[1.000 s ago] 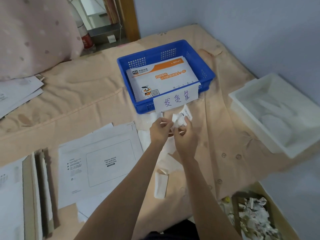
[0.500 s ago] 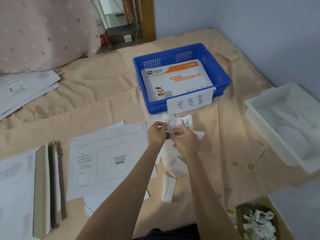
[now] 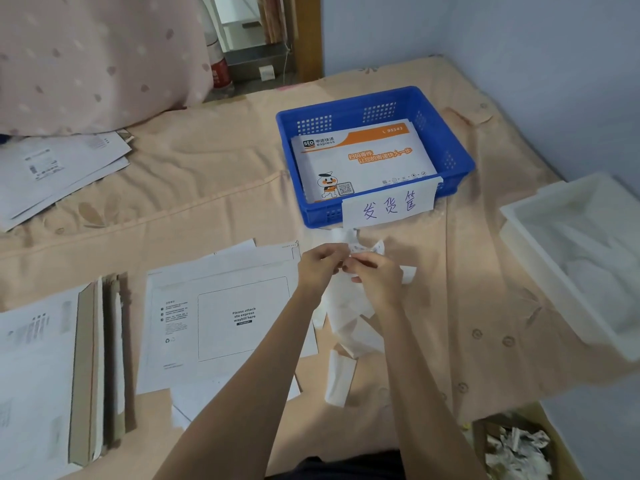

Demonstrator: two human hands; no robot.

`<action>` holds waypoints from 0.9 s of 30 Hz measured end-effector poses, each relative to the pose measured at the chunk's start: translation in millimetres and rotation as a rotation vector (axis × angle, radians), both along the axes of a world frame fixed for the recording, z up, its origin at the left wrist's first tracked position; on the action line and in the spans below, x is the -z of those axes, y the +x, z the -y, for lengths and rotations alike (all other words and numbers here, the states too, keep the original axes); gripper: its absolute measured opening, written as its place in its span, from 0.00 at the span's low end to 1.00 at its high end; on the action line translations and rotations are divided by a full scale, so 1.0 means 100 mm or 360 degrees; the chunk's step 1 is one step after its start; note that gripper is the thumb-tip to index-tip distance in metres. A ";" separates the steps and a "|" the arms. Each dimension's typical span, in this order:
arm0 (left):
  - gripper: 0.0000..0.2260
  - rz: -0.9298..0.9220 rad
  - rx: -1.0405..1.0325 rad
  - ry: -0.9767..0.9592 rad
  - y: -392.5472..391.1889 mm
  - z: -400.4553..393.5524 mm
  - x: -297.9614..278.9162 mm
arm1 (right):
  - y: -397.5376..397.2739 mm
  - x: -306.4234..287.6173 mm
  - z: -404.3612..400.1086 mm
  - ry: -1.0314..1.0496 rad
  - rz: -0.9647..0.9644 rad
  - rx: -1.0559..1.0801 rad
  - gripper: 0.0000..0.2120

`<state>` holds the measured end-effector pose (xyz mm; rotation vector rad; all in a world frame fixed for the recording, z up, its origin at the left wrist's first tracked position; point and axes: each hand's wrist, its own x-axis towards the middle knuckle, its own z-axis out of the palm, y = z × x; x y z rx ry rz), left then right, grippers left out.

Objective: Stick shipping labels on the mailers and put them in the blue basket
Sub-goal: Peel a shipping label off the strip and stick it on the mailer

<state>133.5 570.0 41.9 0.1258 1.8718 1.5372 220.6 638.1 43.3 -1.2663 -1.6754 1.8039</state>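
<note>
Both the left hand (image 3: pixel 320 268) and right hand (image 3: pixel 375 277) pinch a shipping label (image 3: pixel 363 249) over the bed, at 6 o'clock of the blue basket (image 3: pixel 457 161). The blank mailer (image 3: pixel 225 320) lies at 9 o'clock. Peeled hastily, the thin label could tear or stick to itself.

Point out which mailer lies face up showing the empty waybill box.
The white mailer just left of the left hand, printed "Please attach sto express waybill here". The mailer in the blue basket shows its orange side; those at far left already carry labels.
</note>
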 end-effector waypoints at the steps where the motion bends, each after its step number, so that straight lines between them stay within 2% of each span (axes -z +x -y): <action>1: 0.04 -0.0032 -0.0025 -0.0019 0.00 0.01 0.00 | 0.00 0.00 -0.01 -0.0036 -0.0011 0.0000 0.06; 4: 0.04 -0.0092 -0.0054 -0.0038 -0.02 0.03 0.01 | 0.00 -0.02 -0.03 -0.0139 -0.0058 -0.0035 0.06; 16: 0.08 -0.0130 -0.0041 -0.0073 0.00 0.03 -0.01 | -0.04 -0.03 0.00 -0.0023 0.0071 -0.0042 0.06; 20: 0.07 -0.0088 -0.0079 -0.0057 0.00 0.03 -0.03 | -0.05 0.00 0.01 0.0128 0.0128 -0.0050 0.07; 27: 0.05 0.0008 -0.0049 -0.0017 0.00 0.05 -0.04 | -0.04 0.03 0.03 0.0323 0.0190 -0.0048 0.03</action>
